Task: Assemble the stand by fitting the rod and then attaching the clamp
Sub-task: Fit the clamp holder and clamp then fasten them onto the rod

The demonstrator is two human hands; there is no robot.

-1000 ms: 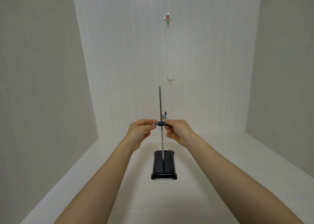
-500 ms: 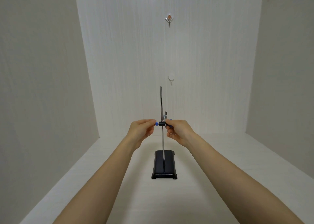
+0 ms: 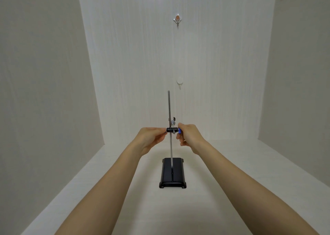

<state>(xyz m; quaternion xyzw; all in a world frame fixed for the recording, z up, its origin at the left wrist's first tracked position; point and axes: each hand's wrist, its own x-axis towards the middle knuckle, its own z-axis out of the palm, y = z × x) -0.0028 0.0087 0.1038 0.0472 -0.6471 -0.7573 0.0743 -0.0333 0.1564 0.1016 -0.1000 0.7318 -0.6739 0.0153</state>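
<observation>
A black rectangular base (image 3: 172, 174) stands on the white table with a thin metal rod (image 3: 169, 110) upright in it. A black clamp (image 3: 172, 129) sits on the rod at about mid-height, with a small silver part and a dark tab just above it. My left hand (image 3: 151, 139) pinches the clamp's left end. My right hand (image 3: 190, 136) pinches a blue knob (image 3: 179, 131) at the clamp's right end.
White walls close in on the left, right and back. On the back wall are a clear hook with a brown centre (image 3: 177, 19) and a round white hook (image 3: 180, 81). The white table surface (image 3: 223, 190) runs toward me.
The blue knob was at the clamp's left end by my left fingers; now it shows at the right end under my right fingers. Both hands have stayed at the clamp.
</observation>
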